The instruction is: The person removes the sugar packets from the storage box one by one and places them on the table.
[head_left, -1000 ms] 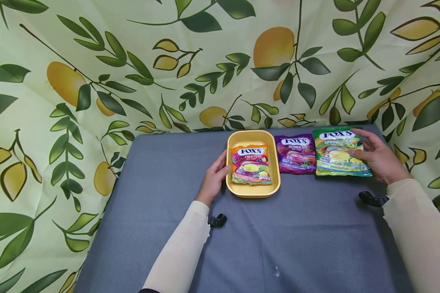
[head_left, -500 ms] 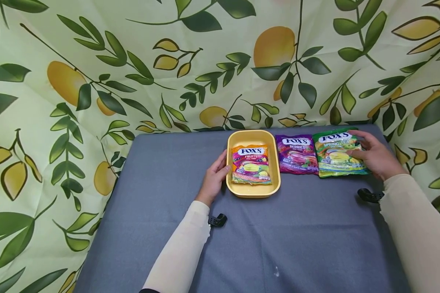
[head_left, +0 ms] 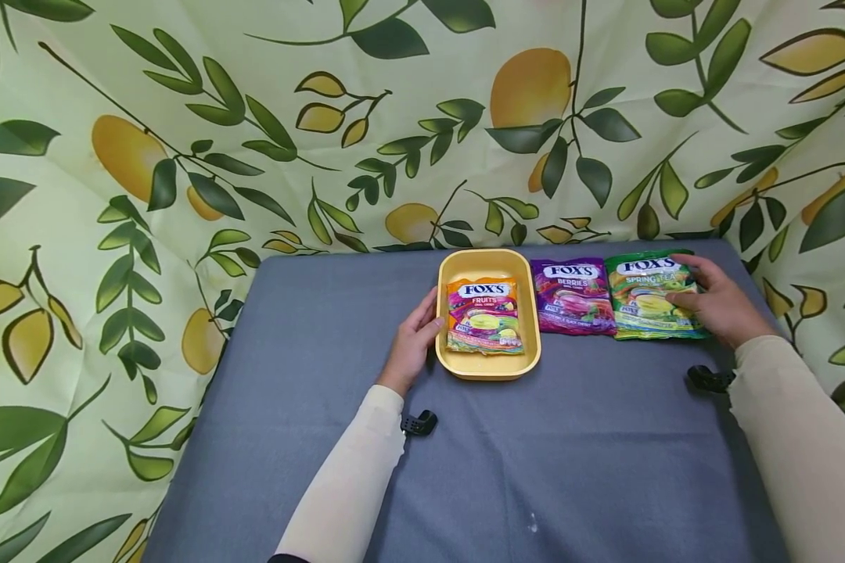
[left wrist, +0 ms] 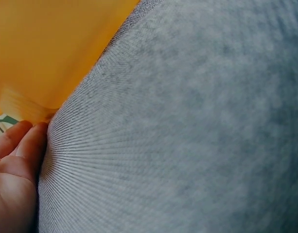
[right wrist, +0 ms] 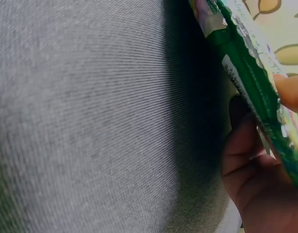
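Grey worktop [head_left: 310, 352], far edge: left grip [head_left: 410, 344], unclenched, touches the tray [head_left: 480, 365]; near the far right corner, right grip [head_left: 727, 303] pinches the green bag [head_left: 637, 301].

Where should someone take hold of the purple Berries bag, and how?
I'd pinch the Berries bag by its near edge, coming from the person's side. It seems to lie flat, with the yellow tray close on its left and the green Spring Tea bag on its right; only bare grey cloth lies in front.
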`<state>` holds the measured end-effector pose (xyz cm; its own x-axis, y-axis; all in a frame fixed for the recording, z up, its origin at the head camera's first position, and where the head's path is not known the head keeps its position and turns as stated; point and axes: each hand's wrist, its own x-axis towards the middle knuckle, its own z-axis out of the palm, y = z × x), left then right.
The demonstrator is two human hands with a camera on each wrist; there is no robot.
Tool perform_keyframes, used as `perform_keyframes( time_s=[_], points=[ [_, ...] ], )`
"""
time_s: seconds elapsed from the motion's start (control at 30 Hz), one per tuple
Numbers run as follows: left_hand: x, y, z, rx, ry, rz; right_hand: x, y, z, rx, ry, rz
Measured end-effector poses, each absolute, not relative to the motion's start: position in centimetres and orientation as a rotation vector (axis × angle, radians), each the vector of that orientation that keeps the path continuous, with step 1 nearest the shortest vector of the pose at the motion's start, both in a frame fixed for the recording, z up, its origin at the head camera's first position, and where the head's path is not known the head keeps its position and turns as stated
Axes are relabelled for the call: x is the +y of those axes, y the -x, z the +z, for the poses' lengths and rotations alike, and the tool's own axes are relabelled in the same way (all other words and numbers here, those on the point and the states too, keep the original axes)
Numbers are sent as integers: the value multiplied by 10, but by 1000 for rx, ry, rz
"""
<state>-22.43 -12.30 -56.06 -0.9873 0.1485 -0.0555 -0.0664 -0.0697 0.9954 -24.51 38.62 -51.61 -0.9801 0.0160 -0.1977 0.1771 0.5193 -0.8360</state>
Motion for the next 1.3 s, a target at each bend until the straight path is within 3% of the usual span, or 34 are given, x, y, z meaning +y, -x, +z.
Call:
perform_keyframes(
  time_s=[1.3],
  points=[
    [-123,224,-560,2054,-91,2179,421,207,-511,2593,-333,-1731]
  ],
)
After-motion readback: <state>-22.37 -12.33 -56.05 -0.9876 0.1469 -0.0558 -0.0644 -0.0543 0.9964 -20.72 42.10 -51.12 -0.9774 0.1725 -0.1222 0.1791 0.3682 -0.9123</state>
